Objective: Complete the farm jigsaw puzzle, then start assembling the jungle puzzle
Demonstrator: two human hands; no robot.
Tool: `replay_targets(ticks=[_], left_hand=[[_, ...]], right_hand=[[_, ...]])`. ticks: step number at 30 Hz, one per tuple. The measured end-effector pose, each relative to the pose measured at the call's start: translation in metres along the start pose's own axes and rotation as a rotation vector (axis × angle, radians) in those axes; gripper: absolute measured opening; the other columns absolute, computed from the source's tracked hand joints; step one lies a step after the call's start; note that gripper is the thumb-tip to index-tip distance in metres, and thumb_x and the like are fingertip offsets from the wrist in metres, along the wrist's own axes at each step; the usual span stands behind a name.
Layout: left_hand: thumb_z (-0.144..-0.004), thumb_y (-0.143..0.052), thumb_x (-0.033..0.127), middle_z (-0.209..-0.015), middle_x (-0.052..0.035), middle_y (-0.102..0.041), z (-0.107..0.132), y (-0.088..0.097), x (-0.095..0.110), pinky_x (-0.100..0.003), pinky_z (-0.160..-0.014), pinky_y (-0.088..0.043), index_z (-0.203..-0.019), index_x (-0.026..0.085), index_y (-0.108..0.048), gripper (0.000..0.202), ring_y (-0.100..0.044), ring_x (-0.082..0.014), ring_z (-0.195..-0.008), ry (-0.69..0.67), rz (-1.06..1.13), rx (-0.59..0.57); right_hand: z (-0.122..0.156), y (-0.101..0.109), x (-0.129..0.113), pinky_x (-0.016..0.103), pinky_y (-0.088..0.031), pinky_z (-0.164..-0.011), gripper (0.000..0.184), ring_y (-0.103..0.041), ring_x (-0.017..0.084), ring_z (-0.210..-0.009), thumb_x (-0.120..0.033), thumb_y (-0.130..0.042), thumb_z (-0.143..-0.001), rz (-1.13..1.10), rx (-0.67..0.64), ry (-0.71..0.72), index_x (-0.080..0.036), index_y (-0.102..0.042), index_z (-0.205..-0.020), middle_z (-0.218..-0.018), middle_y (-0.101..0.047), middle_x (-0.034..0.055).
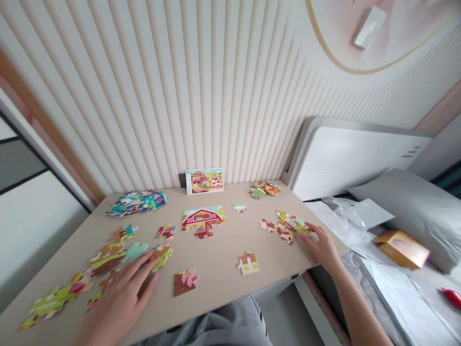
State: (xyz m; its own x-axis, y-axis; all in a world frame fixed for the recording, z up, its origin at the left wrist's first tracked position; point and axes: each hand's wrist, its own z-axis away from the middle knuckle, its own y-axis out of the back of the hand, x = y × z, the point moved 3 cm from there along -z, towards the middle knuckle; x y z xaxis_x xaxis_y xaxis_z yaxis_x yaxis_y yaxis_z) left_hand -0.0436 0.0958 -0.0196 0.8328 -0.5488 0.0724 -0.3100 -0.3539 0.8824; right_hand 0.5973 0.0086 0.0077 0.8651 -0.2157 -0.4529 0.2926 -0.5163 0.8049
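My left hand [124, 293] lies spread over loose jigsaw pieces at the table's left, its fingertips on a green and brown piece [164, 254]. Some pieces beneath the palm are hidden. At the right edge my right hand [320, 246] rests with fingers apart, fingertips touching a cluster of cow-patterned and green pieces [287, 226]. Between the hands, a joined section with a red barn [202, 218] lies in the middle. Single pieces lie around it: a barn piece [166, 232], a pale sky piece [239, 207], a fence piece [248, 263] and a brown piece with pink [186, 281].
A picture card of the farm scene [204, 181] leans against the ribbed wall. Piles of blue-purple pieces [137, 203] and orange-green pieces [265, 189] lie at the table's back. Right of the table [219, 250], a bed holds papers [399, 293], a yellow box [401, 249] and a pillow [418, 206].
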Motion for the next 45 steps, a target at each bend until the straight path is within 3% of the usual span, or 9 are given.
replay_targets(ticks=[5, 9, 16, 20, 23, 28, 34, 39, 45], left_hand=[[-0.099, -0.05, 0.05, -0.15, -0.0059, -0.056, -0.001, 0.0, -0.001, -0.046, -0.113, -0.046, -0.147, 0.03, -0.053, 0.052, -0.055, -0.0303, -0.136, 0.0, 0.015, 0.0], [-0.098, -0.052, 0.05, -0.148, -0.0069, -0.058, -0.001, 0.0, -0.001, -0.044, -0.114, -0.045, -0.146, 0.029, -0.055, 0.052, -0.054, -0.03, -0.137, -0.007, 0.004, 0.005], [-0.099, -0.051, 0.051, -0.151, -0.0069, -0.055, 0.0, -0.002, -0.001, -0.043, -0.115, -0.043, -0.149, 0.029, -0.05, 0.054, -0.053, -0.0289, -0.138, 0.016, -0.006, -0.008], [-0.099, -0.052, 0.05, -0.15, -0.0062, -0.056, -0.001, -0.001, 0.0, -0.043, -0.115, -0.044, -0.147, 0.03, -0.052, 0.052, -0.054, -0.029, -0.137, 0.022, 0.0, 0.003], [-0.099, -0.052, 0.05, -0.15, -0.0058, -0.056, -0.001, -0.001, 0.001, -0.044, -0.115, -0.044, -0.148, 0.031, -0.052, 0.053, -0.054, -0.0294, -0.137, 0.022, 0.0, 0.002], [-0.099, -0.052, 0.049, -0.152, -0.0053, -0.054, -0.001, 0.002, 0.003, -0.044, -0.115, -0.045, -0.15, 0.031, -0.05, 0.054, -0.052, -0.0293, -0.138, 0.051, 0.0, -0.009], [-0.1, -0.054, 0.046, -0.151, -0.0045, -0.055, -0.004, 0.009, 0.008, -0.042, -0.115, -0.046, -0.151, 0.033, -0.05, 0.053, -0.053, -0.0277, -0.137, 0.067, 0.023, -0.011], [-0.1, -0.054, 0.041, -0.151, -0.0041, -0.055, -0.004, 0.012, 0.013, -0.042, -0.113, -0.048, -0.151, 0.035, -0.05, 0.052, -0.055, -0.0265, -0.136, 0.082, 0.032, -0.005], [-0.101, -0.053, 0.04, -0.153, -0.0035, -0.052, -0.004, 0.013, 0.015, -0.043, -0.115, -0.046, -0.15, 0.035, -0.051, 0.049, -0.053, -0.0255, -0.138, 0.119, 0.04, -0.046]], right_hand=[[-0.014, -0.008, 0.007, 0.047, -0.047, -0.105, 0.052, -0.065, 0.031, -0.118, -0.057, -0.048, -0.094, 0.029, -0.002, -0.01, -0.023, -0.069, -0.128, -0.128, -0.069, 0.013], [-0.039, -0.007, 0.02, 0.048, -0.047, -0.106, 0.054, -0.062, 0.032, -0.125, -0.05, -0.057, -0.089, 0.041, -0.069, 0.015, -0.023, -0.067, -0.135, -0.136, -0.067, 0.0129], [-0.065, 0.007, 0.025, 0.044, -0.054, -0.088, 0.059, -0.07, 0.031, -0.1, -0.049, -0.072, -0.073, -0.082, -0.119, -0.027, -0.021, -0.073, -0.125, -0.114, -0.076, 0.012], [-0.076, 0.023, 0.008, 0.037, -0.054, -0.068, 0.06, -0.068, 0.023, -0.071, -0.054, -0.06, -0.084, -0.169, -0.056, -0.069, -0.014, -0.07, -0.128, -0.089, -0.075, 0.011], [-0.078, 0.023, -0.03, 0.033, -0.056, -0.065, 0.074, -0.069, 0.02, -0.071, -0.056, -0.065, -0.084, -0.465, -0.015, -0.122, -0.016, -0.055, -0.146, -0.091, -0.071, 0.0072], [-0.075, -0.032, -0.132, 0.035, -0.061, -0.076, 0.068, -0.072, 0.019, -0.08, -0.049, -0.07, -0.085, -0.83, -0.266, -0.087, -0.022, -0.056, -0.145, -0.086, -0.064, 0.0006], [-0.09, -0.129, -0.227, 0.03, -0.059, -0.067, 0.047, -0.072, 0.016, -0.07, -0.034, -0.067, -0.086, -0.747, -0.446, 0.026, -0.019, -0.065, -0.13, -0.081, -0.065, 0.0], [-0.11, -0.172, -0.257, 0.027, -0.051, -0.064, 0.039, -0.062, 0.014, -0.063, -0.027, -0.065, -0.084, -0.568, -0.451, 0.111, -0.015, -0.071, -0.121, -0.07, -0.065, -0.0011], [-0.109, -0.173, -0.25, 0.03, -0.048, -0.077, 0.041, -0.064, 0.019, -0.077, -0.028, -0.06, -0.085, -0.37, -0.41, 0.196, -0.017, -0.073, -0.123, -0.086, -0.072, 0.004]])
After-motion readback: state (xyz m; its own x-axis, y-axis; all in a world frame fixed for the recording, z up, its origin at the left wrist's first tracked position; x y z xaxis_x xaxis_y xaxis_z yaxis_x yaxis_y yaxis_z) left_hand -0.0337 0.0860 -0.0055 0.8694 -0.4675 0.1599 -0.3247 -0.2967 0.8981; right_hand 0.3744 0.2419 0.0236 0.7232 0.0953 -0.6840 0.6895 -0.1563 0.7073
